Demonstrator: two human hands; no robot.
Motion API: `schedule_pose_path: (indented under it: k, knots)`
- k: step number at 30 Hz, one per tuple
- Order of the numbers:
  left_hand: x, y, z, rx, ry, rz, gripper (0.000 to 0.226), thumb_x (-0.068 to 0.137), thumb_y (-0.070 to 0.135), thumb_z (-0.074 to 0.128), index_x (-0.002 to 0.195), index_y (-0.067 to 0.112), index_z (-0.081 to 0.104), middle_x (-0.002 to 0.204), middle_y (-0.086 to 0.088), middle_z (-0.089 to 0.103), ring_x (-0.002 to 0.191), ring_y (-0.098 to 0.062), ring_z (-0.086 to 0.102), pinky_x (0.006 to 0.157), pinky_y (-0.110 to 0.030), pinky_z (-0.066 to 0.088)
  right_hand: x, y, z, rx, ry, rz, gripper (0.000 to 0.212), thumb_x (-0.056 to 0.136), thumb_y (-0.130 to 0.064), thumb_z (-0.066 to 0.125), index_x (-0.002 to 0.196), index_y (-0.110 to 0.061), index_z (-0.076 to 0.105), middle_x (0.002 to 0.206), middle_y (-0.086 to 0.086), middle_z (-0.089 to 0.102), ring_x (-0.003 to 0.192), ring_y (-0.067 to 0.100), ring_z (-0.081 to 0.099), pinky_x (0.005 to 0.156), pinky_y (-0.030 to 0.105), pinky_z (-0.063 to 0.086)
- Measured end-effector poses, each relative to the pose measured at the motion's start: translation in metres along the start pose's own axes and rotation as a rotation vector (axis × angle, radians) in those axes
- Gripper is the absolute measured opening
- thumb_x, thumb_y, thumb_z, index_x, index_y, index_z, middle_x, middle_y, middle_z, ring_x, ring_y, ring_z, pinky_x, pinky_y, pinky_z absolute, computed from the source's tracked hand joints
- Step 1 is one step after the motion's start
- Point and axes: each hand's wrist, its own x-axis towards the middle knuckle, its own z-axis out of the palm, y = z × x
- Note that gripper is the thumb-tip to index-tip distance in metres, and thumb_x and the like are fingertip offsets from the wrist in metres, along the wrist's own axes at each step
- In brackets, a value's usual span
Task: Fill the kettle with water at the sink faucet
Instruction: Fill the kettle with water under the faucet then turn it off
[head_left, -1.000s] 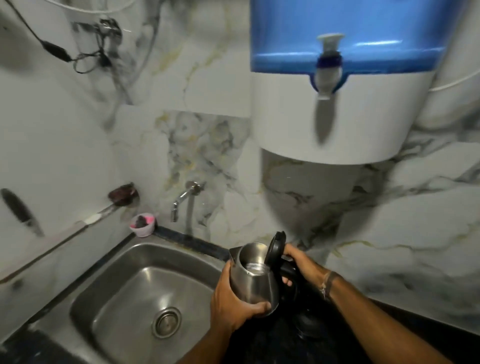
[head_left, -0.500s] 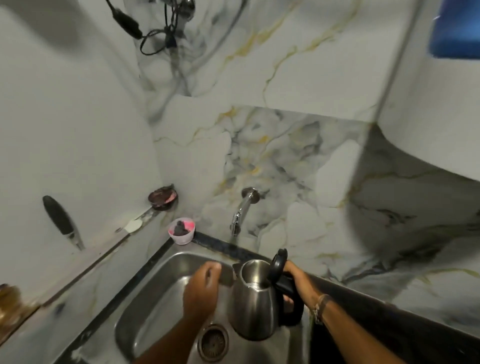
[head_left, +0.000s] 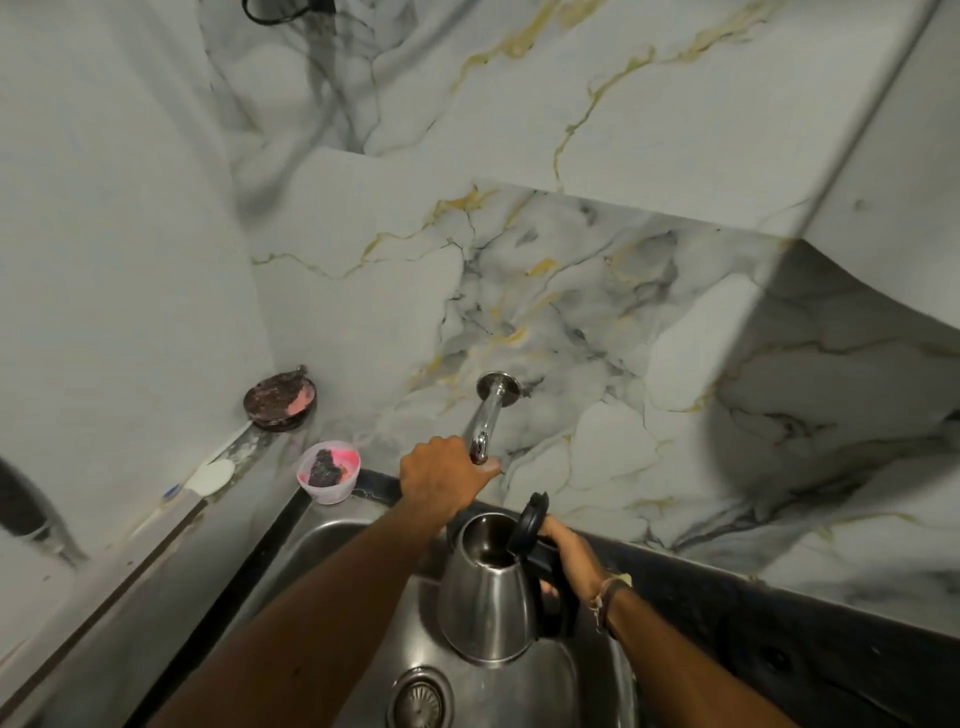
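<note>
Head view only: the kettle now hangs over the sink basin, upright, lid flipped open, mouth just below and a bit toward the camera from the faucet spout. Right hand is clamped on the black handle, carrying it. A second ago the kettle sat at the worktop edge with both hands on it; half a second ago the left hand had let go and was reaching over the basin. Now that left hand is up at the faucet tip, fingers closed around or against the spout end (exact grip hidden by the hand, cannot tell if it grasps a valve). No water stream visible, kettle interior looks dark and unfilled. Judgement: positioning is done, opening the tap is the step in hand; the kettle mouth probably needs a small nudge toward the wall to sit under the outlet. Pink cup sits left of the faucet, clear of the action.
</note>
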Motion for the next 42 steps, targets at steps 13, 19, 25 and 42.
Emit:
schedule_pose_path:
  k: [13, 19, 25, 42]
  knots:
    - [0.047, -0.034, -0.024, -0.174, -0.368, 0.276, 0.067, 0.073, 0.083, 0.078, 0.096, 0.021, 0.075, 0.094, -0.005, 0.078, 0.081, -0.017, 0.067, 0.077, -0.039, 0.051, 0.028, -0.02, 0.025, -0.064, -0.016, -0.051, 0.077, 0.093, -0.068, 0.058, 0.124, -0.002, 0.084, 0.129, 0.031, 0.08, 0.119, 0.05, 0.075, 0.1, 0.052, 0.058]
    - [0.045, -0.022, -0.026, -0.319, -0.304, 0.156, 0.053, 0.06, 0.056, 0.102, 0.081, 0.013, 0.08, 0.071, 0.002, 0.078, 0.066, -0.018, 0.072, 0.068, -0.035, 0.055, 0.038, -0.02, 0.025, -0.07, -0.004, -0.079, 0.079, 0.09, -0.067, 0.06, 0.126, 0.001, 0.082, 0.132, 0.036, 0.077, 0.122, 0.054, 0.073, 0.105, 0.059, 0.056]
    - [0.045, -0.011, -0.033, -0.302, -0.385, 0.098, 0.046, 0.068, 0.045, 0.101, 0.084, 0.011, 0.074, 0.077, -0.003, 0.08, 0.065, -0.018, 0.075, 0.076, -0.036, 0.062, 0.044, -0.014, 0.017, -0.103, -0.026, -0.087, 0.088, 0.083, -0.07, 0.056, 0.126, 0.003, 0.081, 0.135, 0.038, 0.074, 0.126, 0.059, 0.069, 0.081, 0.04, 0.052]
    - [0.042, -0.013, -0.03, -0.348, -0.426, 0.006, 0.042, 0.073, 0.044, 0.099, 0.089, 0.013, 0.076, 0.088, -0.008, 0.081, 0.072, -0.021, 0.075, 0.073, -0.035, 0.065, 0.049, -0.018, 0.024, -0.089, -0.038, -0.081, 0.079, 0.079, -0.074, 0.062, 0.116, -0.009, 0.087, 0.121, 0.023, 0.085, 0.114, 0.041, 0.076, 0.107, 0.05, 0.055]
